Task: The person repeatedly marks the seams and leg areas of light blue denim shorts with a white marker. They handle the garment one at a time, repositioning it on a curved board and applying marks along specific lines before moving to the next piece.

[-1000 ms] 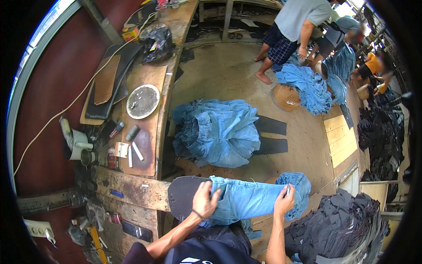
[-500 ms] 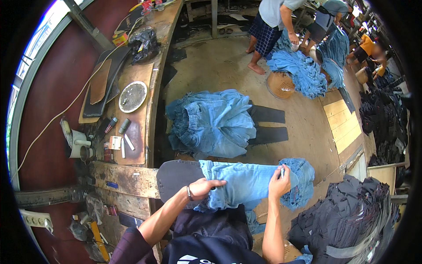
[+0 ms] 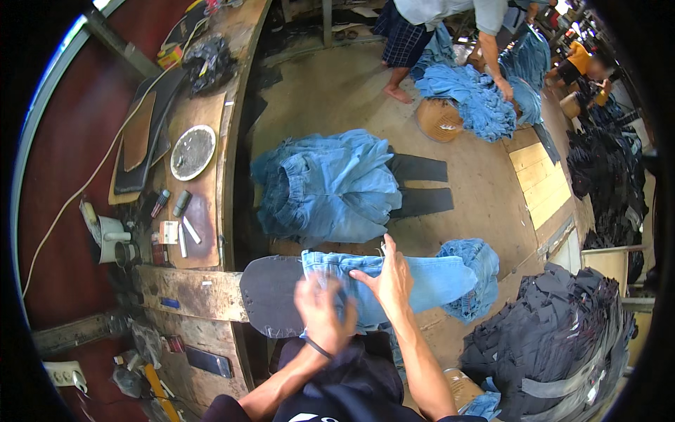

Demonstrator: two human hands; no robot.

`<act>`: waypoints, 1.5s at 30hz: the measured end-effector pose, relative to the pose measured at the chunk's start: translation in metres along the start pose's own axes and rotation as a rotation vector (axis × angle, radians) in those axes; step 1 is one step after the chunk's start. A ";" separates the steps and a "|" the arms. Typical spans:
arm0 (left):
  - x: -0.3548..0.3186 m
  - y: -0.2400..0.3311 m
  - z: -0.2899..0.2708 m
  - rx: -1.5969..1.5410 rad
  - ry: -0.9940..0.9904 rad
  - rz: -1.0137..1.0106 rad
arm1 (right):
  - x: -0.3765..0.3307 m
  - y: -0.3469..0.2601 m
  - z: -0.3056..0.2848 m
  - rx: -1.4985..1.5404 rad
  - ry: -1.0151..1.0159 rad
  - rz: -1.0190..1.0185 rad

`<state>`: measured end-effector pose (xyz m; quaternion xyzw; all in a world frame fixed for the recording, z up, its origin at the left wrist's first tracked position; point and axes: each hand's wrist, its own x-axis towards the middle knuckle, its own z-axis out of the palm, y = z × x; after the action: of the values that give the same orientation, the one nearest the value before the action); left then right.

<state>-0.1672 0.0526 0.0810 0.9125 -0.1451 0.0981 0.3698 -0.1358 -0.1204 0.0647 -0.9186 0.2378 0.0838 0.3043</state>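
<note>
A light-blue denim garment (image 3: 439, 278) is stretched over a dark, rounded board (image 3: 271, 299) in front of me. My left hand (image 3: 323, 313), with a dark band at its wrist, is over the garment's end nearest the bare part of the board; motion smears its fingers. Above the middle of the cloth, my right hand (image 3: 392, 281) is open, its thumb spread away from the raised fingers. I cannot tell whether either hand touches the denim. A bunched blue denim pile (image 3: 474, 281) lies just past the board's right end.
Beyond the board lies a stack of blue denim pants (image 3: 330, 186) over dark cloth legs. A wooden bench (image 3: 225, 151) on the left carries a round pan (image 3: 193, 152) and a phone (image 3: 209, 361). Dark cloth bundles (image 3: 548, 337) stand right. A co-worker (image 3: 450, 35) bends over denim.
My right hand has let go of the garment's right part and moved left to its middle, fingers now spread. My left hand has lifted from its grip on the near edge. The view has shifted slightly.
</note>
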 end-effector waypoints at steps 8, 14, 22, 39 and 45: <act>-0.034 -0.063 -0.045 0.425 -0.722 0.187 | 0.007 -0.003 0.017 0.036 0.094 -0.163; 0.050 -0.005 -0.015 0.131 -0.500 0.244 | -0.033 0.025 -0.005 0.597 0.409 0.064; 0.162 -0.090 0.071 -0.157 -1.456 0.215 | -0.092 0.019 0.021 0.243 0.467 -0.018; 0.155 -0.110 0.084 -0.396 -1.266 0.247 | -0.058 -0.016 0.063 -0.043 0.412 -0.330; 0.159 -0.108 0.083 -0.382 -1.284 0.239 | -0.054 -0.017 0.062 -0.018 0.413 -0.337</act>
<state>0.0241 0.0375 -0.0019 0.6863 -0.4504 -0.4500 0.3517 -0.1757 -0.0501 0.0399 -0.9455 0.1377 -0.1550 0.2509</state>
